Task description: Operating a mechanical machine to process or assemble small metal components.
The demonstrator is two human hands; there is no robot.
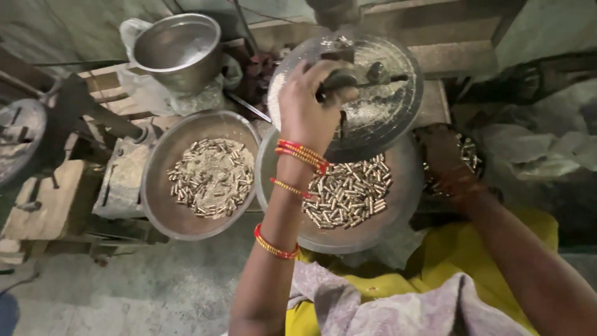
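Pans first: the left pan holds dusty brass tubes, and the near pan holds cleaner brass pieces. Your left hand is raised, wrist bent, closed round the dark handle on the round press plate; you seem mid-stroke. Feeding another piece likely falls to your right hand, low in shadow; its grip cannot be told.
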